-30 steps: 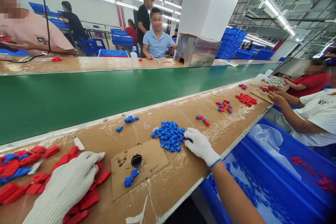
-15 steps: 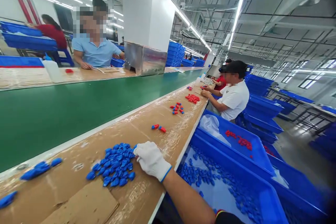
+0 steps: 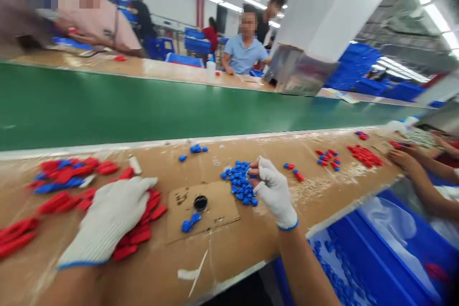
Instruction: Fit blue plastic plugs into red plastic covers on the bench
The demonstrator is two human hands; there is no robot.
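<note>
My left hand [image 3: 111,215], in a white glove, lies palm down over a pile of red pieces [image 3: 138,234]. Its fingertips are hidden, so its grip does not show. My right hand [image 3: 274,191], also gloved with bare fingertips showing, is at the right edge of a heap of small blue pieces [image 3: 238,179]. Those fingers are curled in, and what they pinch, if anything, is too small to make out. Between the hands is a cardboard sheet [image 3: 224,205] bearing a small round black-filled cup [image 3: 201,202] and a blue piece [image 3: 191,223].
Red-and-blue joined pieces [image 3: 297,174] lie right of my hand. Beyond the table runs a green conveyor belt [image 3: 143,110]. Blue bins [image 3: 387,253] stand below the right table edge. A co-worker's hands [image 3: 405,155] work at far right; other people sit across the belt.
The view has swung left, bringing my left hand, the red pile and the black cup into sight. My right hand stays beside the blue heap.
</note>
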